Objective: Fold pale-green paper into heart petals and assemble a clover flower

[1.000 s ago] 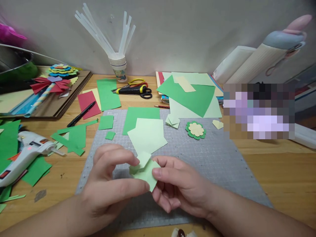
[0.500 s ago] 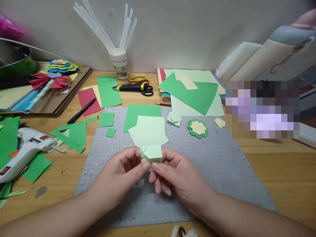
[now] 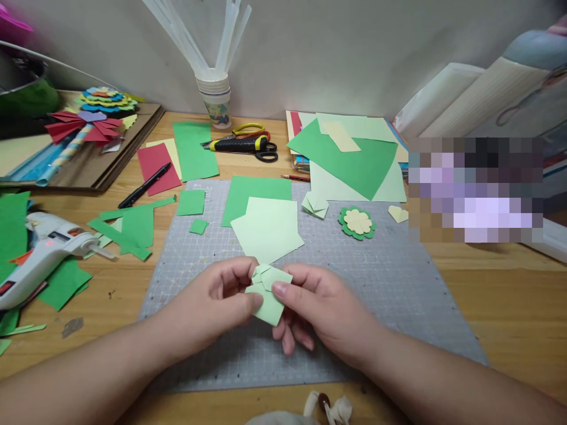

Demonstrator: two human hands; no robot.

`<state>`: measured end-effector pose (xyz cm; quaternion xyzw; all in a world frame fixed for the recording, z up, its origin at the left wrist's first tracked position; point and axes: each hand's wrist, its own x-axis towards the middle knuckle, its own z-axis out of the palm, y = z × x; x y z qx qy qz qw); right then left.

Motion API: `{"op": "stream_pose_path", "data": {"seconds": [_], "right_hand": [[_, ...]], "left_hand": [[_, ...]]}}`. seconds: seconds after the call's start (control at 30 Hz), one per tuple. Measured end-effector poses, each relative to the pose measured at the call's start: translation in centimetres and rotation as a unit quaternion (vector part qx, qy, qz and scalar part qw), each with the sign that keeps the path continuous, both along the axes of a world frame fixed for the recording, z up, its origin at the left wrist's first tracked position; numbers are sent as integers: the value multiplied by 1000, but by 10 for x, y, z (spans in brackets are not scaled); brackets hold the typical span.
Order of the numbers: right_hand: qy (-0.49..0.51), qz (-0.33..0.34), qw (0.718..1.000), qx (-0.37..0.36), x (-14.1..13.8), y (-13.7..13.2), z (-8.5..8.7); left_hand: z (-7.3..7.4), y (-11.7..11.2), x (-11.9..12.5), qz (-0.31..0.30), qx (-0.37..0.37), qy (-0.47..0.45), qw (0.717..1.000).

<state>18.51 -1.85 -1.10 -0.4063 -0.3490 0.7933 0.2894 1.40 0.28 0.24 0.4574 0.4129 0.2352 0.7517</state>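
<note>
Over the grey cutting mat (image 3: 212,354), a small folded piece of light green paper (image 3: 271,304) is pinched between both hands. My left hand (image 3: 225,298) grips its left edge, thumb on top. From the right, my right hand (image 3: 316,301) presses its thumb on the paper, the other fingers curled behind and partly hidden. Just beyond lie flat light green sheets (image 3: 272,227), partly over a darker green sheet (image 3: 261,186). Another folded light green piece (image 3: 315,205) rests behind, and to its right sits a green and cream paper flower (image 3: 357,223).
A white glue gun (image 3: 53,254) lies at left among green scraps (image 3: 128,227). At the back are a black pen (image 3: 145,185), a utility knife (image 3: 237,144), scissors (image 3: 267,153) and paper cups (image 3: 215,100) with glue sticks. Stacked paper sheets (image 3: 354,165) occupy the back right.
The folded light green paper has been turned and flattened, so its face now shows more fully. Both hands still hold it. The view has shifted slightly.
</note>
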Motion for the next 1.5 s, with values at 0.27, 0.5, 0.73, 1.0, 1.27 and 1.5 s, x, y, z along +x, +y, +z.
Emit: {"op": "stream_pose_path", "data": {"seconds": [0.27, 0.5, 0.73, 1.0, 1.27, 1.5], "right_hand": [[-3, -12, 1000, -13, -2, 1, -2], [-32, -35, 998, 30, -1, 2, 0], [-47, -24, 998, 28, 0, 1, 0], [-58, 20, 998, -8, 0, 4, 6], [-64, 24, 998, -10, -1, 4, 7], [-66, 28, 997, -6, 0, 5, 6]], "left_hand": [[-9, -3, -5, 100, 146, -3, 984], [-10, -5, -6, 68, 203, 64, 975], [-8, -2, -7, 38, 226, 65, 971], [-3, -3, -5, 40, 166, 69, 983], [-1, -1, -3, 57, 161, 79, 982], [-3, -1, -5, 43, 143, 89, 985]]}}
